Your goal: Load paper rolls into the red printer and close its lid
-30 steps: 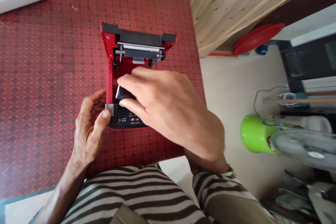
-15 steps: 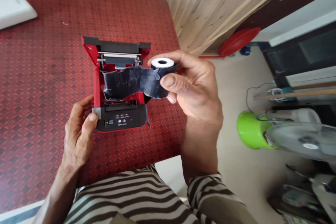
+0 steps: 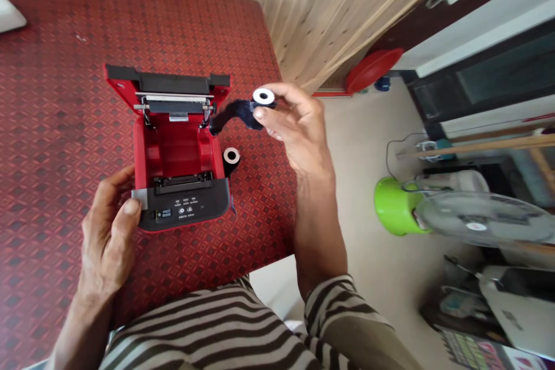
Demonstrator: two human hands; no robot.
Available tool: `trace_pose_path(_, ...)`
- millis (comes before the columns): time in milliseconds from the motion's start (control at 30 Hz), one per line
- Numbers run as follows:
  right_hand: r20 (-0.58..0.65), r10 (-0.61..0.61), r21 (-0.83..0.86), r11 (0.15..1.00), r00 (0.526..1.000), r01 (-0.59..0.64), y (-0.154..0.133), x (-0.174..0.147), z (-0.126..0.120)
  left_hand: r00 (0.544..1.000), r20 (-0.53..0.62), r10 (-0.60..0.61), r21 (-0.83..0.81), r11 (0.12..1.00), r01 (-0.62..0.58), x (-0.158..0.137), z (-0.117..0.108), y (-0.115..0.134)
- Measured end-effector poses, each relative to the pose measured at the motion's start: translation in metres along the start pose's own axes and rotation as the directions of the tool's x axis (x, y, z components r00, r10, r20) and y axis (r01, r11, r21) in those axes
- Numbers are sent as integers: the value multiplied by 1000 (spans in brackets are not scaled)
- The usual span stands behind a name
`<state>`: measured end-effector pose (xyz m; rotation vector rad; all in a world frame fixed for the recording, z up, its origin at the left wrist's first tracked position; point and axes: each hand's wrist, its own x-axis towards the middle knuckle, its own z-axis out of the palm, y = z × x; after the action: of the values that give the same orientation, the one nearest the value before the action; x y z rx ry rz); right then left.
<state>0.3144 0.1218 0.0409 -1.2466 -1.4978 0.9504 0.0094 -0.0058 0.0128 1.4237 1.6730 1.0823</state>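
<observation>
A small red and black receipt printer [image 3: 186, 205] rests on the table with its lid [image 3: 173, 84] tipped up, and its red paper bay shows no roll inside. My left hand [image 3: 110, 228] grips the printer's front left corner, thumb on the grey patch on top. To the right of the printer, my right hand [image 3: 299, 124] pinches a paper roll [image 3: 263, 96] with a white end and a dark outer side. A torn dark strip hangs off that roll toward the printer lid. A second roll [image 3: 232, 156] stands on the table against the printer's right side.
The red patterned table [image 3: 56, 144] ends at my lap in front and at the floor on the right. A wood-plank wall [image 3: 303, 6] runs behind it. A white object [image 3: 9, 14] lies at the far left. A green bucket [image 3: 392, 205] and a fan [image 3: 477, 219] stand on the floor.
My right hand has carried the roll and its strip up and right, away from over the printer. The paper bay and the second roll have come into sight. My left hand keeps its hold.
</observation>
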Motion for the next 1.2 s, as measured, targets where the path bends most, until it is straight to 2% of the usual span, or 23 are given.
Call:
trace_pose_path(100,8,66,-40,997,998,-66,23,6,10,1000,14,-8,11,1000,8,0,-1,0)
trace_pose_path(300,87,61,-160,986,994,-46,43,6,28,1000,0,-1,29,1000,1,1,-1,-2)
trace_pose_path(433,110,99,-206,976,989,-75,37,2,30,1000,5,-23,45,999,22,2,0,-1)
trace_pose_path(600,162,80,-190,981,984,-49,31,-4,33,1000,-3,-5,53,999,5,2,0,-1)
trace_pose_path(833,193,91,-239,970,977,-43,37,-5,31,1000,4,-13,45,999,12,1,-1,1)
trace_pose_path(933,164,112,-178,981,980,-82,37,-9,24,1000,-2,0,43,999,0,2,0,0)
trace_pose_path(1067,70,136,-165,979,988,-123,23,-25,10,1000,-1,10,53,999,-10,2,0,-1)
trace_pose_path(1133,116,164,-163,976,980,-144,14,-35,3,1000,2,5,63,998,-5,2,0,-1)
trace_pose_path(1200,228,188,-145,977,955,-158,8,-44,1,1000,-2,11,67,998,-11,2,1,0)
